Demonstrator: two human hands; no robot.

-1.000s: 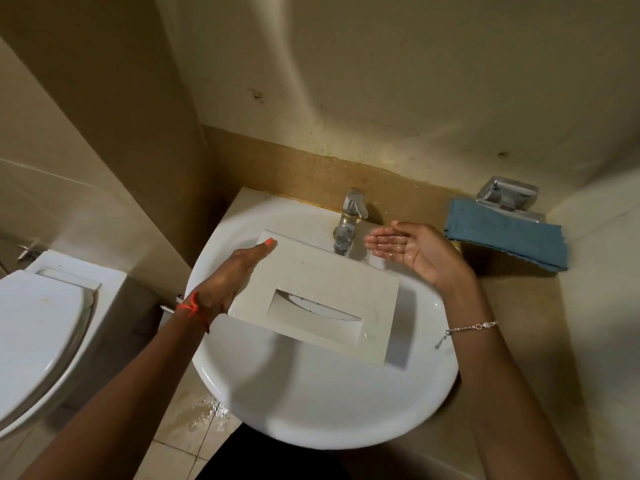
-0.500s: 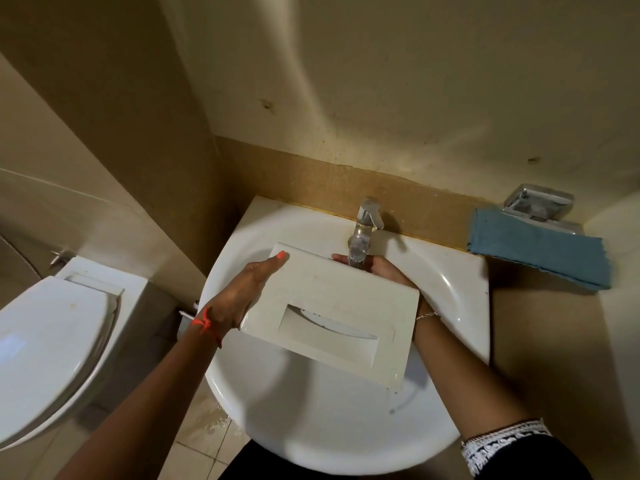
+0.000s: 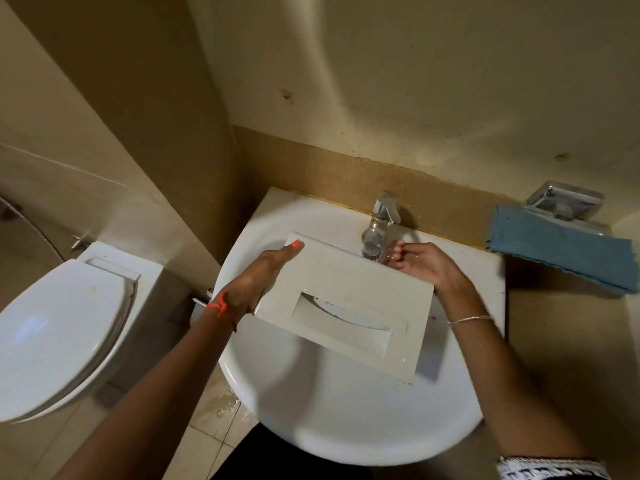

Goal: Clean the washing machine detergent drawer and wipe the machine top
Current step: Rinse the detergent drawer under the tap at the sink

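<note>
Since half a second ago, our right hand (image 3: 422,263) has come out from behind the drawer and now sits just to the right of the tap (image 3: 377,226). A second ago it lay flat and palm-up further right of the tap. Its fingers (image 3: 396,249) are now curled in, close to the spout. We cannot tell whether they touch the spout or hold anything, nor whether water is running.

Our left hand (image 3: 252,285) has kept its grip on the detergent drawer (image 3: 346,271), to the left of the tap and a little nearer us. The thumb lies along the front panel and the other fingers are hidden underneath. The drawer is below and in front of the tap, held over the sink (image 3: 346,427) with its front panel and handle recess facing up. A few drops sit along its near edge.

We judge that the drawer is mid-rinse, with the right hand fetching water or about to work the tap while the left steadies the part.

Well to the right of the tap lies a folded blue cloth (image 3: 561,251), untouched, so wiping has likely not begun. The washing machine is not in view. Far left of the tap stands a toilet (image 3: 59,334).
</note>
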